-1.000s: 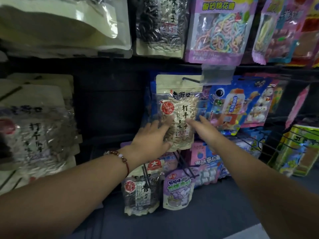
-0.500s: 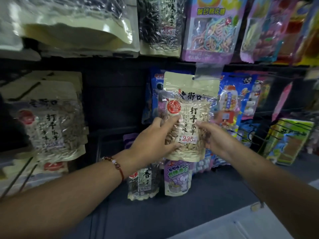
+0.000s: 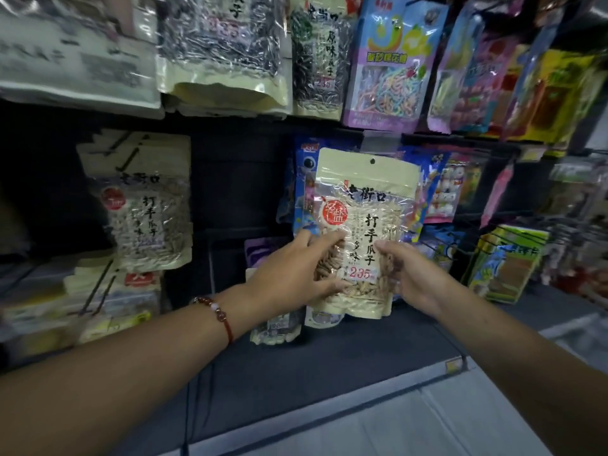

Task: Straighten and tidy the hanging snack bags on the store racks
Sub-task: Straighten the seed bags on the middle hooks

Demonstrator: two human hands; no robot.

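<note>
Two tiers of hanging snack bags on a dark store rack (image 3: 237, 179), entered by size.

Upper tier, left end: large cream-and-clear pouches of dark seeds (image 3: 223, 51), blurred, their bottom gussets toward the camera; a narrower dark-seed bag (image 3: 317, 57) hangs just right of them. Next right, a purple-and-blue candy bag (image 3: 391, 64) showing coloured strips through its window. Upper right corner: pink, red and yellow packets (image 3: 513, 83), overlapping, print unreadable.

Lower tier, left end: a stack of cream seed bags (image 3: 144, 205) on a peg, front bag tilted slightly. Lower right edge: green-and-yellow packs (image 3: 506, 261) on wire hooks.

Centre of lower tier: one cream seed bag (image 3: 367, 225) with a red round seal, a clear window of pale seeds and "235" printed low. Upright, label forward, hang hole visible near the top edge with no peg seen through it. It stands in front of blue cartoon-printed bags (image 3: 304, 179).

Left hand (image 3: 296, 274): fingers curled round the bag's lower left edge, thumb on the front. A red bead bracelet (image 3: 218, 315) sits on that wrist.

Right hand (image 3: 414, 274): pinching the lower right edge, thumb on the front, fingers behind.

Below the hands: small packets (image 3: 276, 330), mostly hidden.
</note>
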